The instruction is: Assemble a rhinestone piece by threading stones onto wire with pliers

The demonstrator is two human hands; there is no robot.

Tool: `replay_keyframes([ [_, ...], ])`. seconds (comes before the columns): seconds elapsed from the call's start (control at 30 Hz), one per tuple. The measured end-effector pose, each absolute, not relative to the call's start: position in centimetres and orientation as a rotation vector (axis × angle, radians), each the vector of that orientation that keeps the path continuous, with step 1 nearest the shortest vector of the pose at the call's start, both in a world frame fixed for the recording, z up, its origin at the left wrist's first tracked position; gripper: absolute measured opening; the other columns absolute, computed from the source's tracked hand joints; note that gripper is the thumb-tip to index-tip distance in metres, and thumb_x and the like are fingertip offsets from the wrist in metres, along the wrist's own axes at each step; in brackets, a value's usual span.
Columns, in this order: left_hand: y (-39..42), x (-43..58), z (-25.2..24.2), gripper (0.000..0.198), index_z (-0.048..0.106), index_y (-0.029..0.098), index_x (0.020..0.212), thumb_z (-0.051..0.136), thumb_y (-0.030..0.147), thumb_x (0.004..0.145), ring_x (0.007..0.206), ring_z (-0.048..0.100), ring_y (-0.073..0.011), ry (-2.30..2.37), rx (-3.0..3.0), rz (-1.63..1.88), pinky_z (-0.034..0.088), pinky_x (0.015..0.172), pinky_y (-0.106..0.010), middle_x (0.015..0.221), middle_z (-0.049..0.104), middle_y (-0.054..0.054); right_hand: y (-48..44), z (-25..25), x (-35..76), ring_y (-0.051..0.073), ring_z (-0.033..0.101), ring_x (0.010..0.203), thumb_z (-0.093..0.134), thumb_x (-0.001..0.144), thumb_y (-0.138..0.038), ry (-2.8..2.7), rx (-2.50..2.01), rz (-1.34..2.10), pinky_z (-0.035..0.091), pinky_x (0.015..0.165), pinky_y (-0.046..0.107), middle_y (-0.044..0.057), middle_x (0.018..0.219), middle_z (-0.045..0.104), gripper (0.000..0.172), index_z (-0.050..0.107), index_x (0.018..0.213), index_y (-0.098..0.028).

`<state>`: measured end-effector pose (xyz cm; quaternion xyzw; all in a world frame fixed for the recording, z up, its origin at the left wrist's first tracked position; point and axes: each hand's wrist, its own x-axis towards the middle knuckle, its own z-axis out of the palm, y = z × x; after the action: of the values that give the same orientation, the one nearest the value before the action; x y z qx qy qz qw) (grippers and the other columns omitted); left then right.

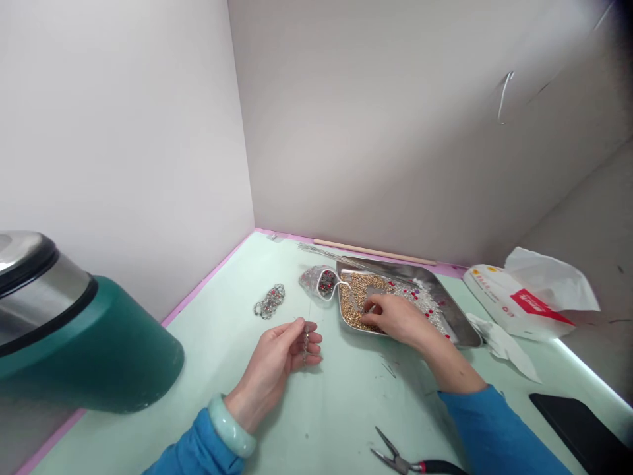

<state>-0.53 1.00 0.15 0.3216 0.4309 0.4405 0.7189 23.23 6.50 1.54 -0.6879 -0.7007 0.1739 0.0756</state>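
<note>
My left hand (287, 353) is palm up over the table, its thumb pressed to the fingers on a thin beaded strand (306, 342) that runs down across them. A fine wire or thread seems to rise from the grip. My right hand (393, 318) reaches into the gold beads (353, 303) at the left end of a metal tray (467, 330). Its fingers are bent together among the beads; whether a bead sits between the tips is hidden. Clear and red beads (425, 300) fill the tray's middle. A finished-looking beaded chain (270, 301) lies coiled left of the hands.
A clear bag of dark and red beads (316, 282) leans by the tray. Pliers (398, 458) lie at the front. A green bottle (99, 349) stands left. Tissues (514, 300), a black phone-like slab (578, 422) and a wooden stick (376, 251) lie around.
</note>
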Motion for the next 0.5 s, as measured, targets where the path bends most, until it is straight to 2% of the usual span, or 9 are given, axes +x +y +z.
replay_keyframes([
  [0.07,1.00,-0.50,0.00,0.030,0.065,0.008,0.091,0.060,0.035,0.080,0.071,0.061,-0.0159,0.937,0.721,0.949,0.052,0.070,-0.032,0.085,0.065,-0.011,6.81,1.23,23.24,0.015,0.055,0.064,0.061,0.068,-0.026,-2.125,-1.977,0.604,0.028,0.052,0.023,0.001,0.072,0.066,0.013,0.065,0.080,-0.022],
  [0.2,0.85,-0.31,-0.38,0.025,0.063,0.009,0.084,0.063,0.033,0.078,0.060,0.057,-0.0116,0.976,0.809,0.915,0.049,0.061,-0.026,0.077,0.064,-0.007,7.26,0.60,23.21,0.013,0.054,0.061,0.058,0.067,-0.016,-2.141,-1.874,0.657,0.028,0.052,0.022,0.000,0.066,0.064,0.006,0.063,0.066,-0.019],
  [0.33,0.51,0.04,-0.70,0.024,0.059,0.013,0.081,0.058,0.037,0.081,0.052,0.051,-0.0098,1.020,0.939,0.887,0.044,0.052,-0.024,0.069,0.061,-0.004,7.48,0.42,23.27,0.014,0.052,0.057,0.057,0.070,-0.017,-2.052,-1.875,0.636,0.029,0.052,0.024,0.002,0.059,0.062,0.011,0.063,0.062,-0.018],
  [0.5,0.11,0.22,-0.79,0.025,0.054,0.015,0.073,0.053,0.038,0.083,0.045,0.042,-0.0068,1.094,1.147,0.808,0.035,0.045,-0.021,0.063,0.057,0.000,7.43,1.05,23.24,0.013,0.053,0.054,0.054,0.074,-0.019,-1.900,-1.839,0.643,0.030,0.053,0.024,0.002,0.063,0.064,0.014,0.063,0.064,-0.017],
])
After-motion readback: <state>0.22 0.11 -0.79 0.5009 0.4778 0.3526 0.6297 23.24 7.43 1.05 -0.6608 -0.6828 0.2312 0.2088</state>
